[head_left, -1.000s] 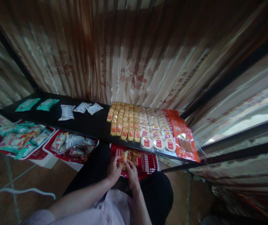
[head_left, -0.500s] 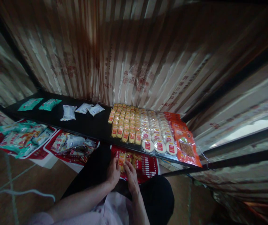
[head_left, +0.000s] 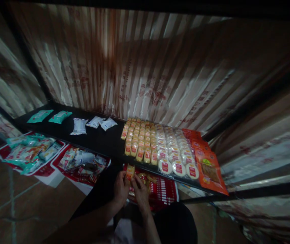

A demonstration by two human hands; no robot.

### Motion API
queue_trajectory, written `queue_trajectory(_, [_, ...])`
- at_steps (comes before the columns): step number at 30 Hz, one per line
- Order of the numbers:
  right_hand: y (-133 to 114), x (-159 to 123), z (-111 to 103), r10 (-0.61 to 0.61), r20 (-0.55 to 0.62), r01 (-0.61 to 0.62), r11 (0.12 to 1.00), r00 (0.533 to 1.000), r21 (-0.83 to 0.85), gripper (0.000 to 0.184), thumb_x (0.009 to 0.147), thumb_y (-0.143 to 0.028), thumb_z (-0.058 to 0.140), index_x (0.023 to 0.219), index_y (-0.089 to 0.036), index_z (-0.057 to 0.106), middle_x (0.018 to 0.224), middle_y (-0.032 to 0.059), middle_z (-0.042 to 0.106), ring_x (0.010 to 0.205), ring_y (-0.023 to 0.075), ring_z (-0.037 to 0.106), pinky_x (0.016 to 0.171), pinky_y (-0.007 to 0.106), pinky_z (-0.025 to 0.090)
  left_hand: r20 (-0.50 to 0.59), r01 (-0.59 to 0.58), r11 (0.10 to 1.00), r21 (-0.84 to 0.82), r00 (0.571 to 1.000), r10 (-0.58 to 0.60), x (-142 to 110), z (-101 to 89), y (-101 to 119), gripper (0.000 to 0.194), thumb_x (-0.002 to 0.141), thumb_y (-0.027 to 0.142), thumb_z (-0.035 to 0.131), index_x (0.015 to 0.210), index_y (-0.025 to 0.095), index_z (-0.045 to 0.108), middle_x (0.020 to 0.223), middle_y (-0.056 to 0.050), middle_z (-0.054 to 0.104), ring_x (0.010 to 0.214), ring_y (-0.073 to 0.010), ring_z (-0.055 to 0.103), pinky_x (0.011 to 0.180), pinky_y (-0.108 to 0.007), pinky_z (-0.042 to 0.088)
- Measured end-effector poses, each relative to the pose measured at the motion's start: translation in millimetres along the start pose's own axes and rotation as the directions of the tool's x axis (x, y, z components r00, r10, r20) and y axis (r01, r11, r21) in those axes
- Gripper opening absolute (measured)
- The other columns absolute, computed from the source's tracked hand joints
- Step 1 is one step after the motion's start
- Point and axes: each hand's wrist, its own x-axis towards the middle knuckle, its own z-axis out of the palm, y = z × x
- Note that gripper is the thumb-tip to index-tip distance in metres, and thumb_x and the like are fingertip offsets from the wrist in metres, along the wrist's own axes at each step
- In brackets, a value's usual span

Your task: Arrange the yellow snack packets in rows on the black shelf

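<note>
A small snack cake in a yellow wrapper with a red label (head_left: 129, 172) is held just below the shelf's front edge. My left hand (head_left: 120, 187) grips it from the left, fingers closed around its side. On the right, my right hand (head_left: 140, 192) pinches the lower part of the same packet. Under both hands sits a red basket (head_left: 167, 191) with more yellow packets in it. Rows of matching yellow packets (head_left: 140, 142) stand on the black shelf (head_left: 98, 140), beside rows of round white packaged cakes (head_left: 171, 156).
Orange snack bags (head_left: 209, 169) overlap at the shelf's right end. Green packets (head_left: 60, 117) and white packets (head_left: 79, 126) lie to the left. Two red baskets below hold green bags (head_left: 29, 152) and mixed packets (head_left: 84, 158). A pleated curtain (head_left: 150, 78) hangs behind the shelf.
The view has shifted, so the shelf appears lower and further right. Both hands still hold the yellow packet, which is now nearer the shelf edge.
</note>
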Motion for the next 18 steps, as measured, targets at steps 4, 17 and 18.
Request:
queue_trajectory(4, [-16, 5, 7, -0.140, 0.004, 0.139, 0.983, 0.990, -0.117, 0.044, 0.077, -0.050, 0.056, 0.107, -0.021, 0.069, 0.108, 0.0086, 0.070, 0.101, 0.0239, 0.063, 0.090, 0.037, 0.048, -0.061, -0.024, 0.998, -0.053, 0.998, 0.021, 11, -2.3, -1, 0.018, 0.076, 0.023, 0.042, 0.090, 0.019, 0.053, 0.093, -0.008, 0.065, 0.091, -0.0205, 0.061, 0.086, -0.037, 0.047])
queue_trajectory(17, [-59, 27, 57, -0.333, 0.032, 0.326, 0.895, 0.943, -0.306, 0.037, 0.082, -0.034, 0.046, 0.106, -0.013, 0.065, 0.100, 0.0129, 0.069, 0.091, 0.0217, 0.065, 0.082, 0.033, 0.050, -0.242, -0.052, 0.992, -0.112, 0.970, 0.024, 58, -21.7, 3, 0.020, 0.076, 0.026, 0.044, 0.090, 0.019, 0.056, 0.089, -0.009, 0.066, 0.085, -0.0212, 0.062, 0.082, -0.039, 0.049])
queue_trajectory(18, [-60, 28, 61, -0.327, 0.035, 0.323, 0.900, 0.944, -0.291, 0.037, 0.082, -0.033, 0.046, 0.108, -0.013, 0.064, 0.102, 0.0132, 0.069, 0.092, 0.0214, 0.065, 0.082, 0.033, 0.050, -0.253, -0.052, 0.991, -0.122, 0.967, 0.020, 62, -22.4, 1, 0.020, 0.076, 0.025, 0.044, 0.090, 0.019, 0.056, 0.089, -0.009, 0.066, 0.086, -0.0212, 0.062, 0.083, -0.039, 0.049])
